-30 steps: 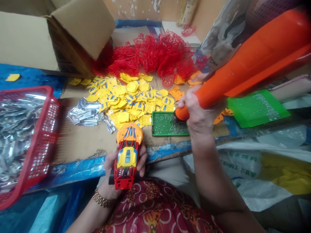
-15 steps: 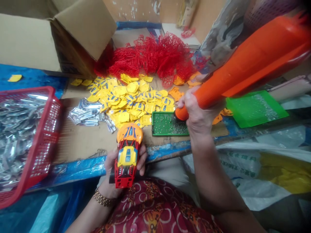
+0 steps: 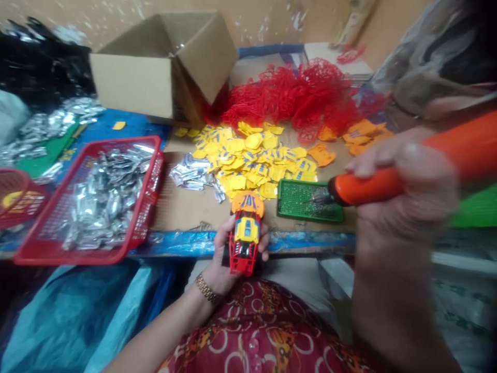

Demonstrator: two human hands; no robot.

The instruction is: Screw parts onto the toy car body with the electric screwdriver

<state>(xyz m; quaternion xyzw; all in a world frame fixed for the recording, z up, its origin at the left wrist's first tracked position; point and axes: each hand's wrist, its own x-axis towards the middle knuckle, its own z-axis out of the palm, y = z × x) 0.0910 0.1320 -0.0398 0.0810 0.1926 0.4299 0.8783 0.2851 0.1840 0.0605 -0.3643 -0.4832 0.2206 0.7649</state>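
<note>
My left hand [image 3: 222, 259] is wrapped round a toy car [image 3: 247, 233], held near my lap at the table's front edge. The car has an orange and yellow body and a red cage-like frame. My right hand [image 3: 404, 181] grips an orange electric screwdriver [image 3: 368, 186], blurred by motion. Its dark tip reaches over a small green tray [image 3: 285, 207] of tiny metal screws [image 3: 324, 209]. Whether the tip touches a screw I cannot tell. Behind the car lies a heap of yellow plastic panels [image 3: 252, 155] with blue markings.
A red basket [image 3: 135, 233] of shiny silver pieces stands left, with a small silver pile [image 3: 192, 173] beside it. At the back are an open cardboard box [image 3: 134, 83] and a heap of red plastic frames [image 3: 291, 98]. Orange parts [image 3: 365, 134] lie at the right.
The view has swung left, bringing in more of the left side. My right hand has drawn the screwdriver back to the right and tilted it flatter. My left hand still holds the toy car.
</note>
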